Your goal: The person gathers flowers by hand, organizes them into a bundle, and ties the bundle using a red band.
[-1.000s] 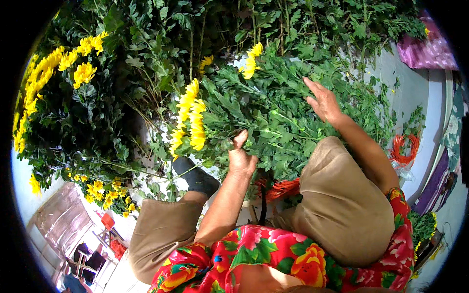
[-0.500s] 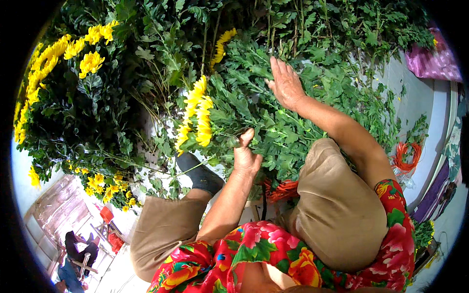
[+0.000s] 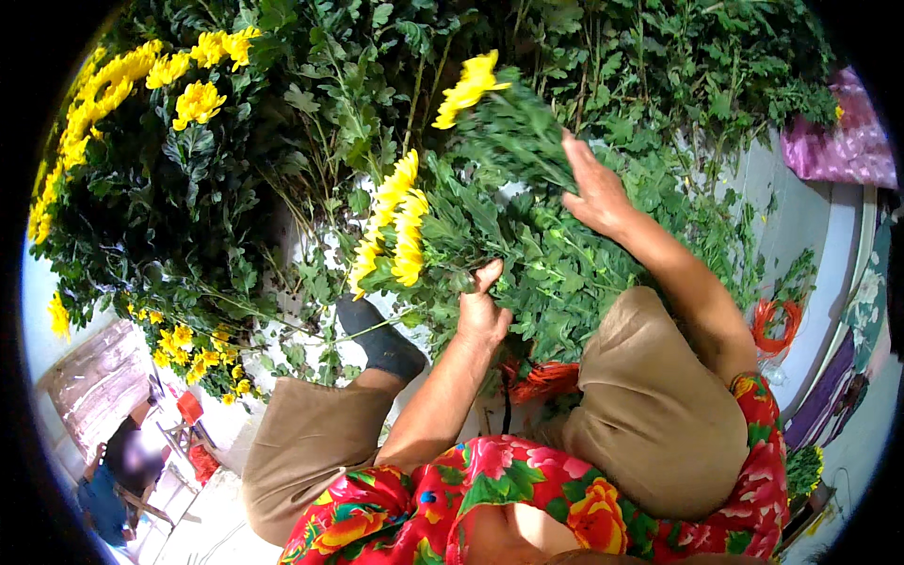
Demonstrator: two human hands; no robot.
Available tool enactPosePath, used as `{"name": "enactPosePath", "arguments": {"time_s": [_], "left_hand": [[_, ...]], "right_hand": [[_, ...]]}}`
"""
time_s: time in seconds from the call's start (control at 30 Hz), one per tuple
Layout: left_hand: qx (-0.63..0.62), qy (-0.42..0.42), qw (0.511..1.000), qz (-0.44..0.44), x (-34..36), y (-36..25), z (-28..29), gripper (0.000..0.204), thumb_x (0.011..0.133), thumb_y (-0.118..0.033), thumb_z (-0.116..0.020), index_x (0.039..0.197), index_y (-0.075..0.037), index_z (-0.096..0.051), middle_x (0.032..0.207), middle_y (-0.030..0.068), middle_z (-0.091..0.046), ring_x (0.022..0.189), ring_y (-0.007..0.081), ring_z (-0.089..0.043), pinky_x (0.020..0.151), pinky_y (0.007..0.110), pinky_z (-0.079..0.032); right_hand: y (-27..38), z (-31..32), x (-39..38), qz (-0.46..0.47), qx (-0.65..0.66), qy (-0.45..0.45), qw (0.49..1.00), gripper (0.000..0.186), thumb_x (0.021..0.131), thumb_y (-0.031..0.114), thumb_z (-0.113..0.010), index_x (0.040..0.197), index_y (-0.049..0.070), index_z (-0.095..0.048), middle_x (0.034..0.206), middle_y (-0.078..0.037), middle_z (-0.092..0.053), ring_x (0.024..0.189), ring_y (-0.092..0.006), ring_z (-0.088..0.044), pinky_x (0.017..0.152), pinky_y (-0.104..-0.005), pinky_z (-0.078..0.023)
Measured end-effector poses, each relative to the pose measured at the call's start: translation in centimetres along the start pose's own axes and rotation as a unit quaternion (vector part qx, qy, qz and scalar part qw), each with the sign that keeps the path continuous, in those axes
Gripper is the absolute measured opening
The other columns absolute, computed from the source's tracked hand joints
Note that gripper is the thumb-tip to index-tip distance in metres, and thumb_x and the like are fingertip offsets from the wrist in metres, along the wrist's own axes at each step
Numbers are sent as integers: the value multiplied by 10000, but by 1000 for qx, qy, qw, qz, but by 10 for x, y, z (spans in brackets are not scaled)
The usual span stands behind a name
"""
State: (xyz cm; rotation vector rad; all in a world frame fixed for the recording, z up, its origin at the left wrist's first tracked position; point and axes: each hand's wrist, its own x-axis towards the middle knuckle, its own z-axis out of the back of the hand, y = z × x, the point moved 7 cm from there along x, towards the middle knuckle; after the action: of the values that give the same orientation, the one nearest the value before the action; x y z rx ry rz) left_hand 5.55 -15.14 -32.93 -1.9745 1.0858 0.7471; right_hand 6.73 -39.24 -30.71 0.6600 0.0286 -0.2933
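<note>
My left hand [image 3: 484,313] is closed round the leafy stems of a bunch of yellow chrysanthemums [image 3: 407,235], whose flower heads point left. To its upper right, my right hand [image 3: 599,190] grips a leafy chrysanthemum [image 3: 471,89] by its stems. Its yellow bloom tilts to the upper left, and motion blurs the foliage. Whether one stem or more is in that hand I cannot tell. Beneath both hands lies a spread of green leaves and stems [image 3: 574,268].
More yellow chrysanthemums [image 3: 198,104] are heaped on the left, with dense foliage [image 3: 640,56] along the far side. Orange-red ties [image 3: 541,379] lie by my knee, and another coil [image 3: 776,325] at the right. Pink cloth [image 3: 838,146] lies far right. Another person [image 3: 118,471] is at lower left.
My right hand, previously spread over the leaves, has closed on a chrysanthemum and raised it, moving slightly right and nearer. My left hand keeps its hold on the bunch.
</note>
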Motion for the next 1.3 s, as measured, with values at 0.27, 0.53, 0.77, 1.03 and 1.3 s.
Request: {"name": "enactPosePath", "arguments": {"time_s": [0.27, 0.53, 0.77, 1.03, 1.3], "left_hand": [[-7, 51, 999, 9, 12, 5, -23, 398, 747, -161, -722, 1128, -76, -645, 1095, 54, -668, 1023, 250, -624, 952, 429, -490], [32, 96, 995, 3, 25, 11, -65, 351, 742, -172, -771, 1057, -62, -662, 1068, 45, -654, 1060, 207, -569, 1012, 393, -406], [7, 132, 991, 1, 47, 10, -65, 357, 793, -151, -721, 1132, -66, -648, 1089, 43, -659, 1051, 207, -588, 982, 397, -441], [-17, 220, 975, -27, 43, 12, -78, 370, 926, -209, -652, 1256, -63, -570, 1169, 68, -630, 1068, 214, -613, 947, 387, -508], [23, 247, 969, 13, 31, 16, -79, 435, 879, -158, -674, 1291, -62, -572, 1247, 78, -622, 1116, 187, -597, 986, 381, -471]], "right_hand": [[32, 174, -22, -1, -25, -257, 966, 646, 820, 174, -701, 1363, -39, -424, 1302, -197, -561, 1183, -300, -545, 1041, -382, -403], [122, 374, -19, 44, -266, -282, 921, 490, 895, 141, -574, 1362, 0, -531, 1371, -156, -557, 1240, -248, -529, 1068, -343, -373], [127, 174, -69, 58, -126, -45, 989, 733, 778, 51, -697, 1433, -51, -384, 1477, -255, -410, 1396, -377, -374, 1175, -421, -262], [129, 97, -75, 95, -47, -84, 991, 912, 718, 225, -789, 1462, -26, -325, 1370, -240, -480, 1140, -408, -571, 862, -421, -542], [115, 86, -75, 58, -104, -113, 986, 619, 829, 195, -670, 1332, -65, -420, 1322, -262, -491, 1215, -457, -477, 975, -480, -462]]}}
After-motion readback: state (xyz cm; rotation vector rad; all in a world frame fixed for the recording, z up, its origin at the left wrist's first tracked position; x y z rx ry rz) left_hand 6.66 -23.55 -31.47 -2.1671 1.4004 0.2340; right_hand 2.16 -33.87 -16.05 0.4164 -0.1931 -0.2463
